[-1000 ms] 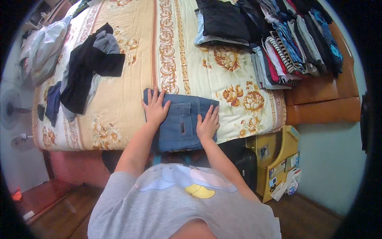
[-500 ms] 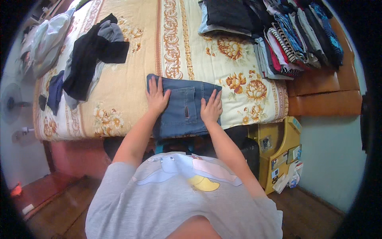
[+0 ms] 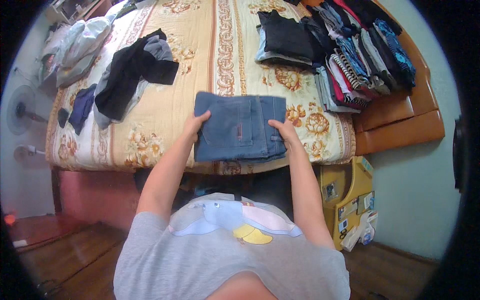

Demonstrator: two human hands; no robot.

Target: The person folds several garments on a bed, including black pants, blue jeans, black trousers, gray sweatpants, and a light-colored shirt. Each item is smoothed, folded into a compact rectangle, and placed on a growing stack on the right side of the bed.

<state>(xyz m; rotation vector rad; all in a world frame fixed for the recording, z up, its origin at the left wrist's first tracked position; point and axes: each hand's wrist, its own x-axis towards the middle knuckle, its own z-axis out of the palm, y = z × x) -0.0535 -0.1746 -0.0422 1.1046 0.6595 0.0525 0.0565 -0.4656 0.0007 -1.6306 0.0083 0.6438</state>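
Folded blue jeans (image 3: 222, 132) form a compact rectangle at the near edge of the bed, with a back pocket and a small patch facing up. My left hand (image 3: 196, 124) grips their left side, thumb on top and the other fingers hidden beneath. On the right side, my right hand (image 3: 285, 131) holds the jeans the same way, thumb over the waistband part. The jeans appear lifted a little off the patterned bedspread (image 3: 175, 112), though how far is hard to tell.
Folded clothes (image 3: 290, 40) are stacked at the far right, beside a row of clothes (image 3: 350, 65) near the brown headboard (image 3: 400, 120). Loose dark clothes (image 3: 125, 75) and a pale bag (image 3: 82, 45) lie at left. A fan (image 3: 22, 110) and a yellow cabinet (image 3: 362, 185) flank the bed.
My hands have gone from lying flat on the jeans to gripping their two sides. The jeans have been squared up and seem raised. The whole view has shifted slightly.
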